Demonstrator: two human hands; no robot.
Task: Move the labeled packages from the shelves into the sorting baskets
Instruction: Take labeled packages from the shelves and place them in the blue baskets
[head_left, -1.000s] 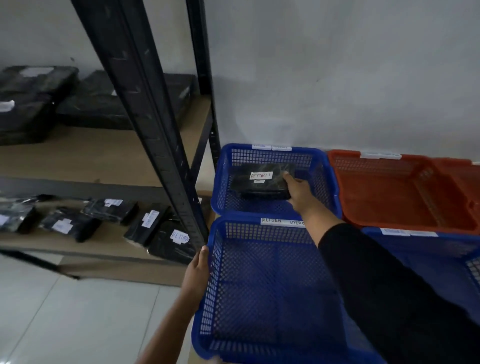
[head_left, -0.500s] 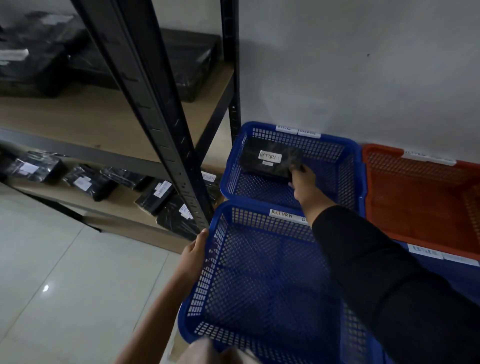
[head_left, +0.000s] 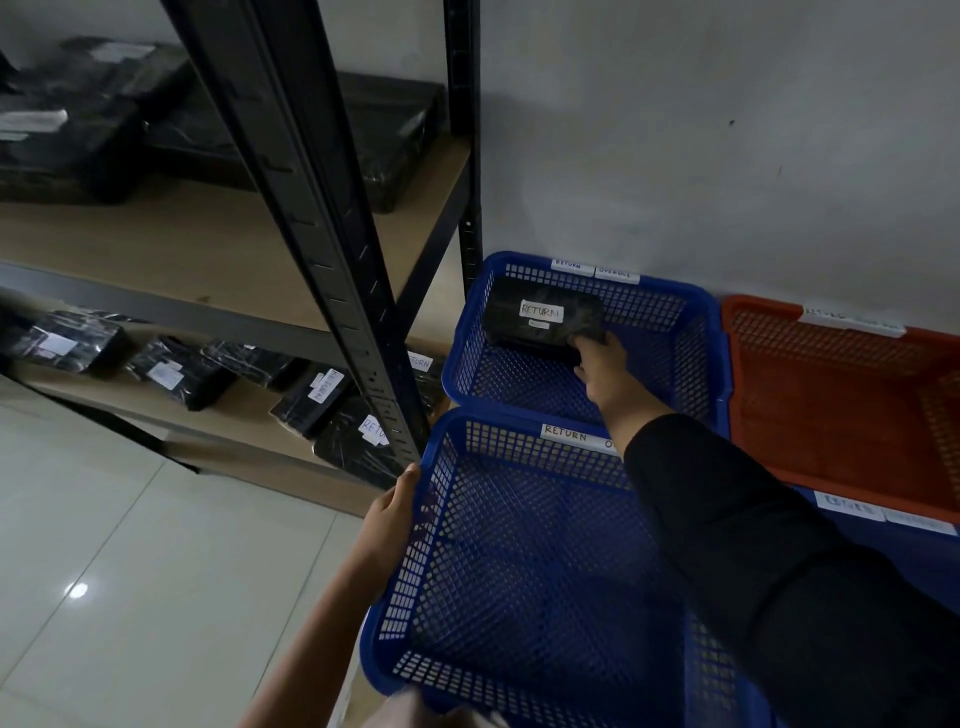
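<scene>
Nearest to the camera, the left hand (head_left: 397, 506) grips the left rim of the empty near blue basket (head_left: 524, 566), with the thumb over the edge. If this hand pulls or lifts the rim while the other arm stretches over it, the light basket can tip or slide on the floor. Further away, the right hand (head_left: 597, 358) reaches across into the far blue basket (head_left: 691, 332) and holds the near right corner of a black package (head_left: 540, 319) with a "RETURN" label. The package seems to lean on the basket's back left part, not flat on the bottom. If the fingers open now, it may slide down or turn so that the label faces down; the thin plastic wrap can also slip from such a corner hold. Beside it, the orange basket (head_left: 831, 395) is empty, and more labeled packages (head_left: 317, 395) wait on the lower shelf (head_left: 218, 431). Compared with the frame of a second ago, the right hand has moved from the package's right edge to its lower corner, and the left hand stays on the rim.
</scene>
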